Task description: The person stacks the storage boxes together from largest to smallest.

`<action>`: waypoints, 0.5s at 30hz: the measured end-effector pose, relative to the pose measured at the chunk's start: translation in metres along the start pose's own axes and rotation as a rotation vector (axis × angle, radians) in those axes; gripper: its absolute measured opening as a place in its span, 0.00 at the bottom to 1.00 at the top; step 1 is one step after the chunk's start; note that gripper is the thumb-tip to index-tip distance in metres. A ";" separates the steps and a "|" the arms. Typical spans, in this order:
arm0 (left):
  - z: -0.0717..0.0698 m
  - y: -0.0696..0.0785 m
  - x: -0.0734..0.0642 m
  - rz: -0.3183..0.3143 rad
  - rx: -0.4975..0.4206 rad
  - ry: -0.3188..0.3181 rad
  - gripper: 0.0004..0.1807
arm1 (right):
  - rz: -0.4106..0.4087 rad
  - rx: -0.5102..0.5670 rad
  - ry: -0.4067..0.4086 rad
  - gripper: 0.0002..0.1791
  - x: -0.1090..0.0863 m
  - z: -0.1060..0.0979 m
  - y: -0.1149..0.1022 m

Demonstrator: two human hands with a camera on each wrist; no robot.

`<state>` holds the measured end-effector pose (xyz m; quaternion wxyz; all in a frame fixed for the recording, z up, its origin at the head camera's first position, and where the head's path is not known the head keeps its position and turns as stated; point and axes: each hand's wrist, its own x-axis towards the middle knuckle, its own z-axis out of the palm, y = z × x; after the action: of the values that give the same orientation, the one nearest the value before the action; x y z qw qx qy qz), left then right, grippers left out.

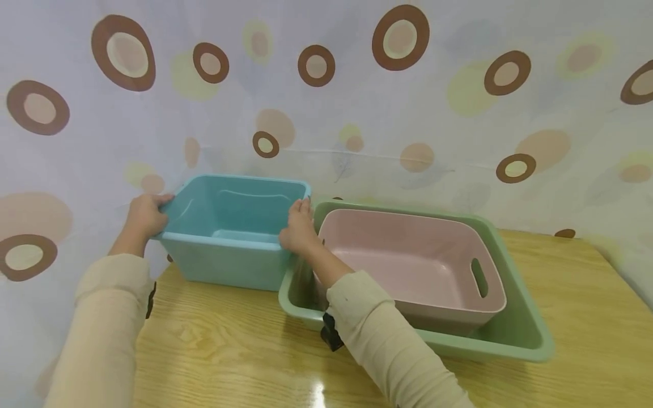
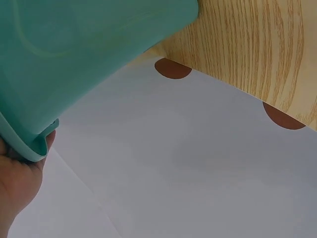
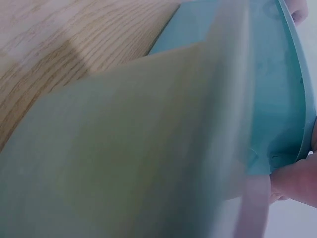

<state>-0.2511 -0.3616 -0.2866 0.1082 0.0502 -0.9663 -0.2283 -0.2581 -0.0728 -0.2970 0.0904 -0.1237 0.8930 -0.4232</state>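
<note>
A light blue plastic basin stands at the left end of the wooden table, its hollow facing up. My left hand grips its left rim, and in the left wrist view the fingers curl under the lip. On the opposite side my right hand holds the right rim near the front corner; the right wrist view shows this hand at the basin's edge. Just right of it lies a green basin with a pink basin nested inside, tilted. My right forearm passes over their left edge.
Wood-grained table lies under the basins. A white curtain with brown, pink and green circles hangs behind and along the left side. Close to the right wrist camera, the green basin fills much of the view, blurred.
</note>
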 end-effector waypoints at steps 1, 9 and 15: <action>0.000 0.000 0.000 0.002 -0.005 0.002 0.33 | -0.002 -0.002 0.004 0.42 0.000 0.000 0.000; -0.012 0.000 -0.002 0.020 0.012 0.020 0.32 | -0.042 -0.075 -0.033 0.41 0.003 -0.009 -0.005; -0.031 0.011 0.001 0.022 0.009 0.007 0.32 | -0.072 -0.149 -0.068 0.41 0.007 -0.027 -0.017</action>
<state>-0.2457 -0.3653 -0.2549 0.1137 0.0406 -0.9675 -0.2224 -0.2696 -0.0654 -0.2675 0.0961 -0.1763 0.9134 -0.3540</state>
